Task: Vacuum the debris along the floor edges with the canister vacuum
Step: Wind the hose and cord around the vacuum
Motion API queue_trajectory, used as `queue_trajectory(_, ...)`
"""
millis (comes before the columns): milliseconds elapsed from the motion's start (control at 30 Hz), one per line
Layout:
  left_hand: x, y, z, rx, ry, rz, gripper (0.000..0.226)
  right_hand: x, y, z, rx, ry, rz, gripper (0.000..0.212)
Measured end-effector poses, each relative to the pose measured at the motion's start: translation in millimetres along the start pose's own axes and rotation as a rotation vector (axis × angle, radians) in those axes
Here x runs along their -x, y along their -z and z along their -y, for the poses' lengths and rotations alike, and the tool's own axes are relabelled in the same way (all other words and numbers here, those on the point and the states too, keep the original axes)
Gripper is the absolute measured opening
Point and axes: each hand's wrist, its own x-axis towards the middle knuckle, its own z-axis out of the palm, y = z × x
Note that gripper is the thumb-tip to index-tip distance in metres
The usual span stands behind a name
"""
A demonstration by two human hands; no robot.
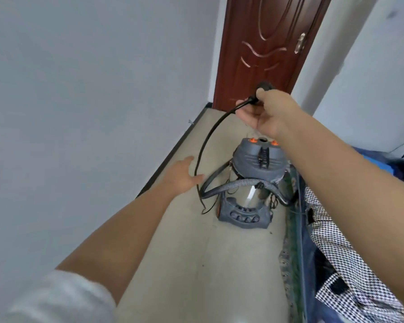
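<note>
My right hand (265, 110) pinches the plug (262, 88) up high, and the power cord (205, 145) arcs down past my left hand (184, 174), its fingers spread. The canister vacuum (252, 183) sits mid-floor. I'd guess: feed the slack out smoothly, no kinks.

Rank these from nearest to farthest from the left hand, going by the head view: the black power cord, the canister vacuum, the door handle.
Measured from the left hand:
1. Black power cord: runs right beside the fingertips.
2. Canister vacuum: on the floor, to the hand's right.
3. Door handle: high on the red-brown door, at the far end of the passage.
</note>
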Motion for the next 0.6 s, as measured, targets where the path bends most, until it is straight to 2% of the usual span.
queue_trajectory(67,-25,-25,-29,0.086,-0.041,0.051,0.063,-17,22,16,-0.031,-0.006,-0.004,0.021)
queue_trajectory(167,-63,-48,-60,0.112,-0.072,0.060,0.035,-50,50,32,-0.085,-0.001,-0.045,0.022)
queue_trajectory(233,-95,-54,-67,-0.011,-0.056,0.091,0.034,-82,69,42,-0.092,-0.003,-0.118,0.024)
queue_trajectory(400,-185,-34,-46,-0.309,0.081,0.303,0.037,-176,106,56,-0.036,-0.027,-0.341,0.032)
queue_trajectory(467,-226,-23,-32,-0.307,0.104,0.341,0.038,-217,110,55,0.127,-0.075,-0.399,0.033)
queue_trajectory(600,-289,-4,-13,-0.250,0.160,0.508,0.029,-298,111,35,0.537,-0.254,-0.350,0.026)
